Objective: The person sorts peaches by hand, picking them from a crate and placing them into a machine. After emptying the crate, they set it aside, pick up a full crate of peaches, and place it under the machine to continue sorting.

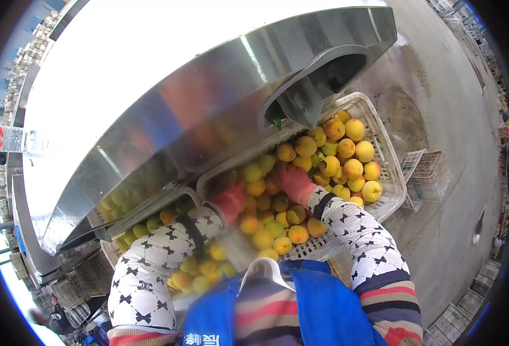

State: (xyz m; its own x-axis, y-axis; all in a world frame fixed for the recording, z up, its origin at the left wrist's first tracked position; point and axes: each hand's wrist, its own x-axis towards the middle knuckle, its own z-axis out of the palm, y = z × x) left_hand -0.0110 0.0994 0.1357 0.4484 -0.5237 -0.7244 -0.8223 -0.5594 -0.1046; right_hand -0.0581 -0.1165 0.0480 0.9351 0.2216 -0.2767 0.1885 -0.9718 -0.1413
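Yellow peaches with a red blush [299, 234] fill a white plastic crate [393, 173] in front of me. My left hand [230, 200], in a pink-red glove, is down at the crate's left side against the peaches. Motion blurs it and its fingers are mostly hidden. My right hand [295, 183], gloved the same way, rests on the peaches near the crate's middle, fingers apart and pointing down. A peach shows just beside its fingertips. I cannot make out anything held in the left hand.
A metal table [220, 86] with a dark chute opening [300, 101] overhangs the crate's far side. Another crate of peaches [208, 268] stands at the left. A plastic bottle [4, 138] is on the table's far left. An off-white crate [430, 176] sits on the floor at right.
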